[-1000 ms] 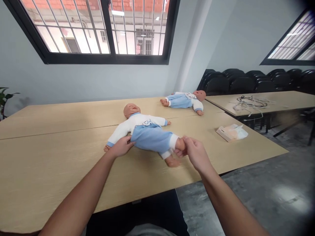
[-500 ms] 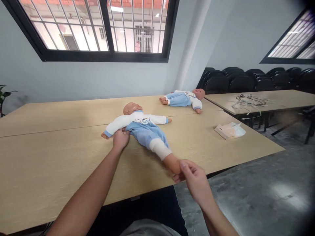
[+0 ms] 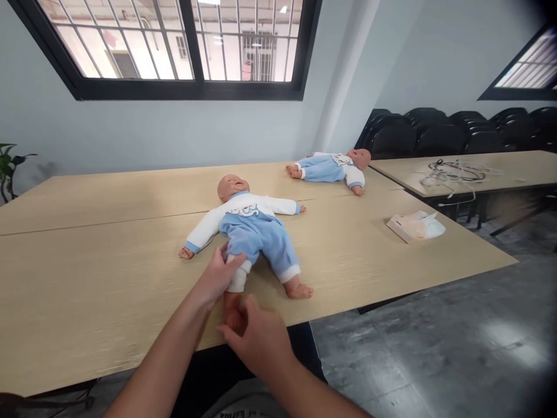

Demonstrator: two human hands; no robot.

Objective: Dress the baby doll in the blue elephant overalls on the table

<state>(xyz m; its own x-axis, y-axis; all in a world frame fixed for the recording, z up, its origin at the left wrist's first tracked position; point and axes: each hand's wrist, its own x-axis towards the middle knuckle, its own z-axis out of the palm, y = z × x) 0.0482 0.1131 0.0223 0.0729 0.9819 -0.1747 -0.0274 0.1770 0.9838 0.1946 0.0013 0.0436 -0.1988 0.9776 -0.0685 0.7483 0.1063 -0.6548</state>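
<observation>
A baby doll (image 3: 255, 229) in a white top and blue trousers lies on its back on the table, head away from me and arms spread. My left hand (image 3: 220, 273) is closed round its trouser leg on the left, with the thumb across the front near the knee. At the table's front edge, my right hand (image 3: 256, 328) is closed about the bare foot (image 3: 232, 313) of that same leg, which it partly hides. The doll's other leg (image 3: 296, 284) rests on the tabletop, its bare foot pointing right.
A second, similarly dressed doll (image 3: 328, 167) lies at the back right of the table (image 3: 108, 278). Near the right edge sits an open box (image 3: 413, 226) with white film. Tangled cables (image 3: 456, 174) lie on a neighbouring table. Stacked black chairs (image 3: 435, 133) line the wall.
My right hand has let go of the doll's other foot and moved left to this one. My left hand has shifted from beside the torso down to the leg. The doll's legs are now apart.
</observation>
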